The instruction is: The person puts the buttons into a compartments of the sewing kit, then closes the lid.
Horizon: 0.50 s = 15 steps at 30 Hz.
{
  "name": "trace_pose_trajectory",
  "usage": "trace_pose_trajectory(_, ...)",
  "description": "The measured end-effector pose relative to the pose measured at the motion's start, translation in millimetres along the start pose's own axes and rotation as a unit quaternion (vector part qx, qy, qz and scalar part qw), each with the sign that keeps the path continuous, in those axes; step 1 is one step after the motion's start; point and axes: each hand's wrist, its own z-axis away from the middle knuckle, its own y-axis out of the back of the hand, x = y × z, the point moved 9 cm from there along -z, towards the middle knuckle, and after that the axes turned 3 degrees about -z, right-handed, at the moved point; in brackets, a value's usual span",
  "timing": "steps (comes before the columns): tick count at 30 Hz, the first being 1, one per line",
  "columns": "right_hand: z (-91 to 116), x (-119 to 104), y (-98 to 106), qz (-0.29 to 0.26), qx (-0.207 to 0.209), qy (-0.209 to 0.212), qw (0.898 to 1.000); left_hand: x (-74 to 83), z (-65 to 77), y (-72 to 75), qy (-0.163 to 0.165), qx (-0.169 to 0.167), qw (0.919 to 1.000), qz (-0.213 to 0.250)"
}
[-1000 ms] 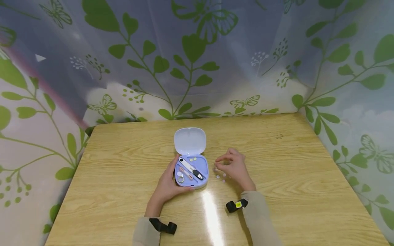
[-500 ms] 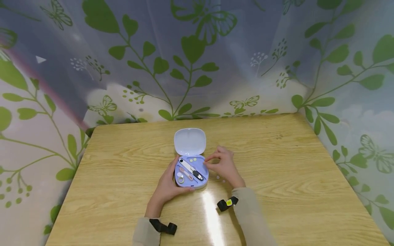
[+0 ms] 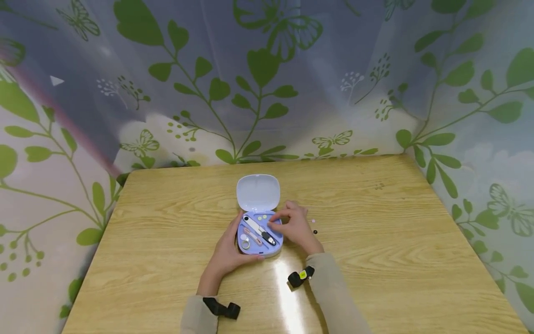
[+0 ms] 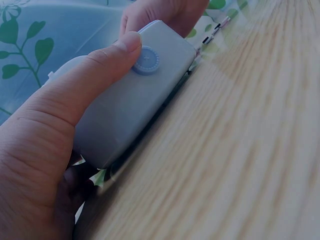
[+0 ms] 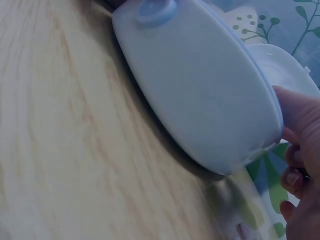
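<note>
On the table stands a lilac sewing box (image 3: 273,250) with its pale lid (image 3: 258,192) raised. My left hand (image 3: 225,253) grips the box at its left side; in the left wrist view, the left thumb (image 4: 95,75) lies along the front wall by a round catch (image 4: 147,60). Inside are a white-and-black tool (image 3: 254,224), a slim pink tool (image 3: 252,236), a ring-shaped piece (image 3: 246,243) and yellow buttons (image 3: 262,217). Over the right compartment my right hand (image 3: 296,227) pinches with thumb and index finger, seemingly on a small button that is mostly hidden.
A pinkish piece (image 3: 314,221) and a small black piece (image 3: 315,231) lie on the wooden table (image 3: 375,222) right of my right hand. A leaf-patterned cloth (image 3: 267,116) hangs behind the table. Cameras are strapped to both wrists.
My right hand has moved left from the loose buttons on the table to over the box's right compartment. It now covers those buttons, and two small pieces show behind it. The left hand stays put.
</note>
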Motion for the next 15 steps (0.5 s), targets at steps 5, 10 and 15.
trace_pose_trajectory(5,-0.2,-2.1,-4.1,-0.010,-0.007,-0.002,1.000,2.6,0.2,1.4,-0.008,0.001,1.0000,0.002)
trace_pose_trajectory(10,1.5,-0.7,-3.9,-0.018,-0.006,-0.009,1.000,3.0,0.3,1.6,-0.009,0.000,1.0000,-0.003)
trace_pose_trajectory(15,4.4,1.2,-1.7,-0.022,0.001,-0.006,1.000,2.3,1.5,0.9,-0.007,0.001,1.0000,0.000)
